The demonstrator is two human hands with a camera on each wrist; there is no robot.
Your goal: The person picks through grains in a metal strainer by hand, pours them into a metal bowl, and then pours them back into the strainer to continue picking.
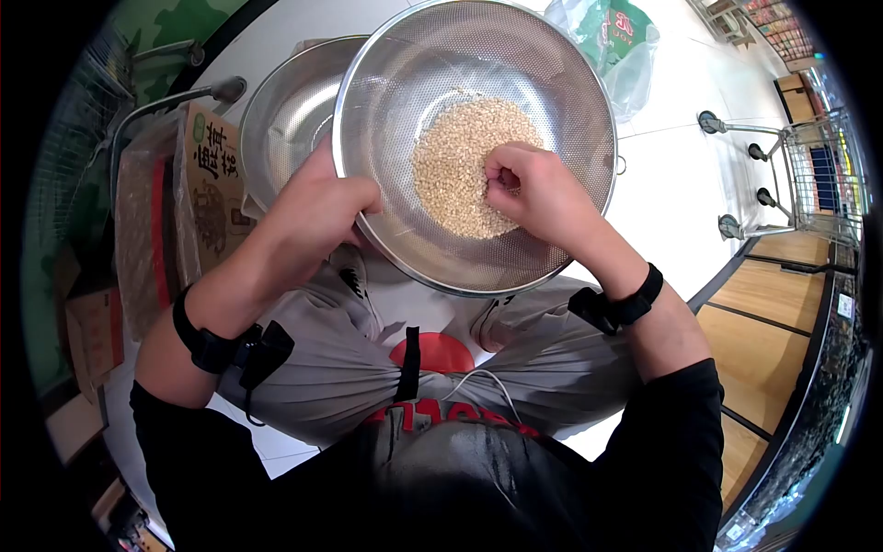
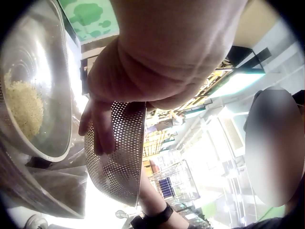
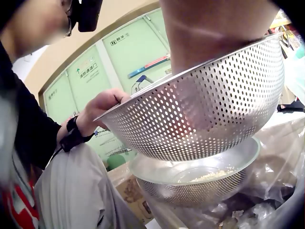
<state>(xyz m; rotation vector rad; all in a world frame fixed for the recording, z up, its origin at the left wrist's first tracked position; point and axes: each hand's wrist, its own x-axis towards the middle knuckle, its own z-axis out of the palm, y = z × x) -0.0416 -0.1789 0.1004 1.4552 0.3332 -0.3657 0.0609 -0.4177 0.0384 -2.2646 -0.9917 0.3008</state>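
Observation:
A perforated metal colander (image 1: pixel 395 92) is held tilted in front of me, with a heap of pale tan grains (image 1: pixel 455 175) at its bottom. My left hand (image 1: pixel 317 207) grips its rim at the left, thumb over the edge and fingers under the outer wall (image 2: pixel 119 162). Inside, my right hand (image 1: pixel 543 189) bends down into the grains, thumb and forefinger brought together at the heap. Below and to the left stands a second metal colander (image 1: pixel 276 120). A smaller patch of grains (image 2: pixel 24 109) lies in it in the left wrist view.
A printed cardboard box (image 1: pixel 216 184) and clear plastic sheeting (image 3: pixel 281 167) are beside the lower colander. A plastic bag (image 1: pixel 612 46) lies on the floor beyond. At the right are a wire cart (image 1: pixel 782 175) and a wooden display stand (image 1: pixel 763 313). My knees are under the held colander.

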